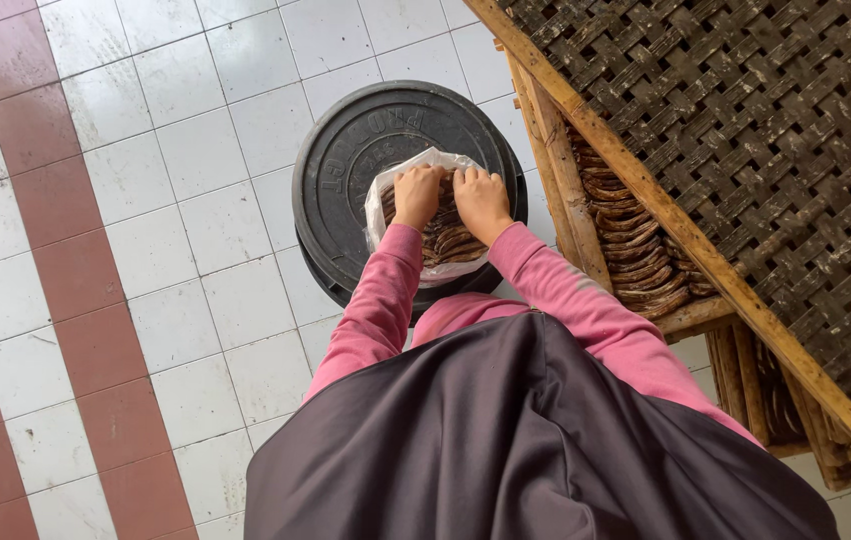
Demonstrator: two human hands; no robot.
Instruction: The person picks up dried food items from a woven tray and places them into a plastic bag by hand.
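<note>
Both arms fwd; left hand [417, 196], right hand [482, 200] apparently curled.

The clear plastic bag [433, 215] lies open on the round black lid [351, 160], its white-looking film bunched up around the mouth. Inside it I see thin, curved brown slices [451, 243], dark and glossy, packed in overlapping rows that run across the bag. The bag sits toward the near right part of the lid, well within its rim. My hands are both in the bag's mouth: my left hand [416, 195] presses down on the slices on one side, my right hand [481, 200] just beside it, fingers curled over the same stack.
</note>
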